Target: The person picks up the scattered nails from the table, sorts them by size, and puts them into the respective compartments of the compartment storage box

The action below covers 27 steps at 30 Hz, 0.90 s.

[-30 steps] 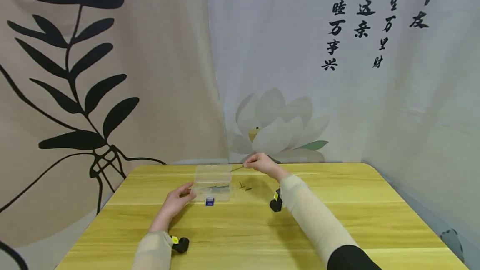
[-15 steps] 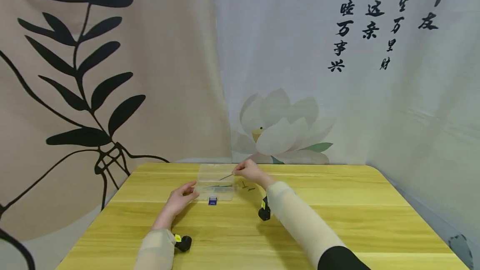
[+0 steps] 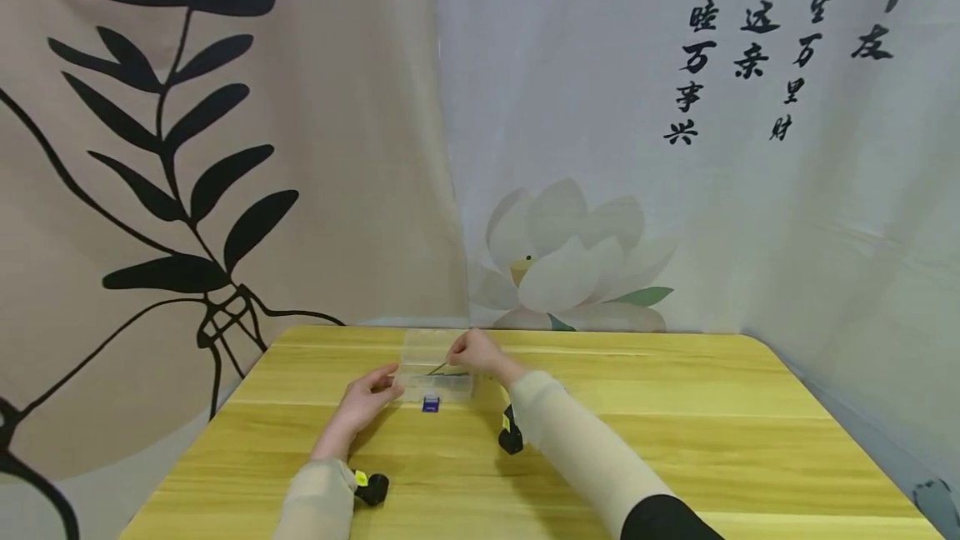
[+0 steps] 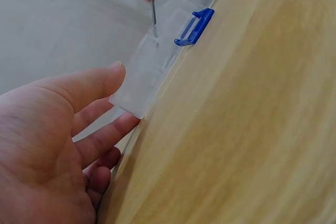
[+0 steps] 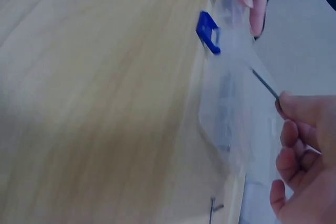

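A clear plastic box (image 3: 453,390) with its lid (image 3: 423,347) raised stands near the table's far edge. My left hand (image 3: 367,397) grips the box's left end; the thumb (image 4: 107,80) lies at the near corner, with fingers behind the end wall. Between thumb and fingertips, my right hand (image 3: 480,352) pinches a thin dark nail (image 5: 266,85), which slants down into the box. Other thin dark pieces (image 5: 227,103) lie inside, blurred through the plastic. A blue latch (image 4: 195,27) hangs from the box's front.
Loose nails (image 5: 212,211) lie on the wooden table (image 3: 600,457) to the right of the box, mostly hidden by the right hand in the head view. A printed cloth (image 3: 360,148) hangs behind the table. Small black cameras (image 3: 512,432) sit on both wrists.
My right hand has moved left and down with the nail, from right of the box to over its inside. The left hand stays at the box's end. The head view has shifted slightly.
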Each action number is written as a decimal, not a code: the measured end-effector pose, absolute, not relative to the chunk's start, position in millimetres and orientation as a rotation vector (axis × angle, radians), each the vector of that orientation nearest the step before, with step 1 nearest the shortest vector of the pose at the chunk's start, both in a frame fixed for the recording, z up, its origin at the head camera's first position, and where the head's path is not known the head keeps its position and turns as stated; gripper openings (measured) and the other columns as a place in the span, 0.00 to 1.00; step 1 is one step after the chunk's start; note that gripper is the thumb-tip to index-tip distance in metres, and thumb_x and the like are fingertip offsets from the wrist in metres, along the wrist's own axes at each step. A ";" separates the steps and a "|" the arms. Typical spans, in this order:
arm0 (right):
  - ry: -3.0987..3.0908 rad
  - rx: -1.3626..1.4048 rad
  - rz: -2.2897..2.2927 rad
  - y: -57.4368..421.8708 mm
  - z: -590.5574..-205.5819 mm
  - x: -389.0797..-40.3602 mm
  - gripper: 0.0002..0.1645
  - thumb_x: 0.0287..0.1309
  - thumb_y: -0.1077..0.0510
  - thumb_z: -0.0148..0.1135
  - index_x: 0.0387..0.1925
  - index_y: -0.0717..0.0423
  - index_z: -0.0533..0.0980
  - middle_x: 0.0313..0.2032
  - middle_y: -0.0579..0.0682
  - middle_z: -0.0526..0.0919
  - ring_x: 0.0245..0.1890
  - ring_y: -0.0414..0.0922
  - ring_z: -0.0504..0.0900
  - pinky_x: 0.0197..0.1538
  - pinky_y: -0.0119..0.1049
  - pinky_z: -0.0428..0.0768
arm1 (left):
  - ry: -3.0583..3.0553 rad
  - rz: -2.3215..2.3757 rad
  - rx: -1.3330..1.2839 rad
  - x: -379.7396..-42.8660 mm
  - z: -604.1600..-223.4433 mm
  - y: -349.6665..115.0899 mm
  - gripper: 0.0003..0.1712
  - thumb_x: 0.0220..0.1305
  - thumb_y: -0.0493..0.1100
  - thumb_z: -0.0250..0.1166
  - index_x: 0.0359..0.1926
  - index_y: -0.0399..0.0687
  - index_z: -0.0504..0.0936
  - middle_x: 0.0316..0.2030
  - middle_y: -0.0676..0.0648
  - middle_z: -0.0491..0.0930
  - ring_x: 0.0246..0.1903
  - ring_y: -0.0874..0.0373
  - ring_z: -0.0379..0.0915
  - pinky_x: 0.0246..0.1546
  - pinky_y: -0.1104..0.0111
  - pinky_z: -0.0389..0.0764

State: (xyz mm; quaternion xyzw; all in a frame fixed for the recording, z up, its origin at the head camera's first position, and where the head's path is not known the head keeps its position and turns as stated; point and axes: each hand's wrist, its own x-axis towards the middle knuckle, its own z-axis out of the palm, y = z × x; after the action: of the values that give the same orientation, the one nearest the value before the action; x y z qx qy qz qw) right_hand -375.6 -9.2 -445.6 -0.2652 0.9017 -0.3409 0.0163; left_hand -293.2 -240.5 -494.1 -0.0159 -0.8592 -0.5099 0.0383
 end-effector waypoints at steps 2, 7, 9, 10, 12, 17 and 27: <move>2.854 -0.833 -0.994 -14.8 -446.0 -373.5 0.05 0.56 0.59 0.67 0.28 0.55 0.86 0.29 0.44 0.86 0.22 0.34 0.72 0.29 0.29 0.71 | -2.632 -1.570 -0.043 -293.1 -494.8 -240.4 0.30 0.67 0.42 0.63 0.68 0.41 0.69 0.56 0.37 0.75 0.56 0.42 0.69 0.54 0.51 0.72; 2.911 -0.830 -0.915 -25.1 -445.3 -368.2 0.05 0.56 0.58 0.67 0.27 0.52 0.87 0.28 0.42 0.86 0.23 0.35 0.74 0.30 0.31 0.73 | -2.623 -1.569 -0.041 -293.3 -496.1 -240.3 0.30 0.67 0.42 0.63 0.67 0.40 0.69 0.55 0.36 0.75 0.55 0.43 0.70 0.53 0.51 0.72; 2.928 -0.815 -0.897 -28.1 -445.7 -367.2 0.06 0.57 0.57 0.67 0.27 0.50 0.87 0.28 0.41 0.86 0.24 0.35 0.75 0.31 0.32 0.74 | -2.620 -1.575 -0.031 -293.3 -495.7 -240.2 0.29 0.67 0.42 0.64 0.67 0.41 0.70 0.55 0.36 0.75 0.55 0.43 0.70 0.54 0.52 0.72; 2.934 -0.801 -0.892 -29.5 -445.9 -367.0 0.06 0.57 0.56 0.67 0.27 0.50 0.87 0.28 0.40 0.86 0.24 0.35 0.75 0.33 0.33 0.74 | -2.621 -1.573 -0.035 -293.7 -495.7 -240.4 0.29 0.67 0.42 0.63 0.67 0.40 0.70 0.55 0.36 0.75 0.55 0.43 0.70 0.54 0.52 0.72; 2.943 -0.777 -0.893 -31.6 -446.5 -367.2 0.06 0.58 0.56 0.67 0.28 0.49 0.87 0.28 0.40 0.85 0.25 0.35 0.76 0.35 0.36 0.76 | -2.622 -1.569 -0.039 -294.0 -495.3 -240.8 0.30 0.67 0.42 0.63 0.67 0.40 0.70 0.55 0.35 0.75 0.55 0.42 0.69 0.54 0.51 0.72; 2.959 -0.728 -0.877 -29.5 -445.9 -368.9 0.08 0.58 0.56 0.67 0.25 0.50 0.86 0.26 0.40 0.84 0.25 0.36 0.76 0.44 0.45 0.75 | -2.620 -1.575 -0.036 -295.6 -494.0 -239.1 0.30 0.66 0.42 0.64 0.67 0.40 0.70 0.56 0.36 0.75 0.56 0.42 0.69 0.55 0.50 0.71; 2.929 -0.724 -0.815 -23.9 -444.3 -370.8 0.12 0.57 0.56 0.67 0.20 0.52 0.84 0.19 0.38 0.79 0.21 0.36 0.72 0.41 0.45 0.74 | -2.621 -1.580 -0.023 -296.2 -494.2 -238.5 0.30 0.67 0.41 0.64 0.67 0.39 0.69 0.56 0.36 0.75 0.55 0.43 0.69 0.53 0.52 0.73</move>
State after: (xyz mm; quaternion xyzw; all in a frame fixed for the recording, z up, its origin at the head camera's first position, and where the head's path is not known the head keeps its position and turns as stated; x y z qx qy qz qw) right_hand -370.8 -23.9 -444.3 -0.2315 0.9372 -0.2608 0.0080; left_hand -296.2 -238.5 -494.2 -0.0075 -0.8557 -0.5159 0.0406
